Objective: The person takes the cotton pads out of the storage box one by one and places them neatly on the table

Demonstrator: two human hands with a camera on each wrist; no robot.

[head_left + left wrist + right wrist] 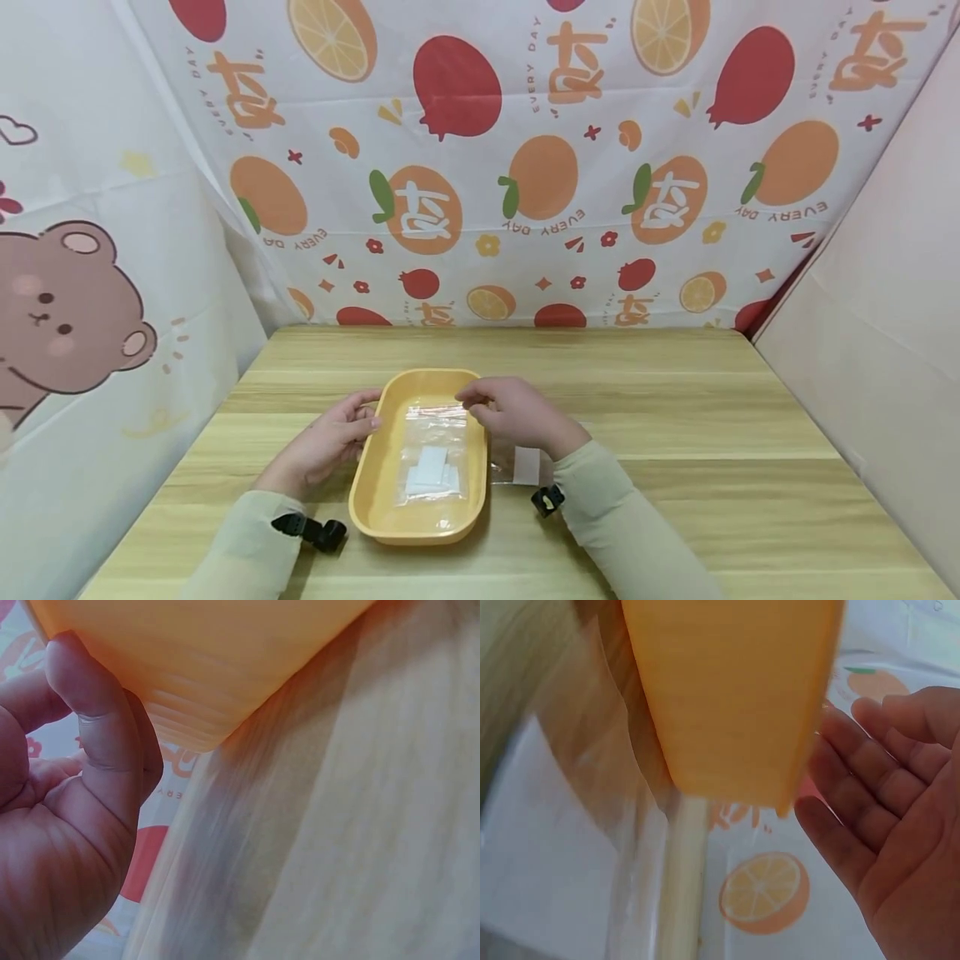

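Note:
A yellow-orange oblong tray (365,492) lies on the table between both hands. Inside it is a clear zip bag (435,429) with several white rectangular pieces (432,467). At the tray's left side, my left hand (330,437) touches the outer wall and rim with thumb and fingertips; the left wrist view shows the thumb (82,682) against the wall. Over the right rim hovers my right hand (517,408), its fingers (855,780) loosely bent and holding nothing. Below the right wrist, another clear bag (504,472) with a white piece (527,465) lies beside the tray.
The wooden-topped table (675,500) extends on both sides of the tray. A fruit-patterned cloth (480,167) hangs at its back edge, with a bear-print cloth (90,192) on the left and a plain pale one (885,292) on the right.

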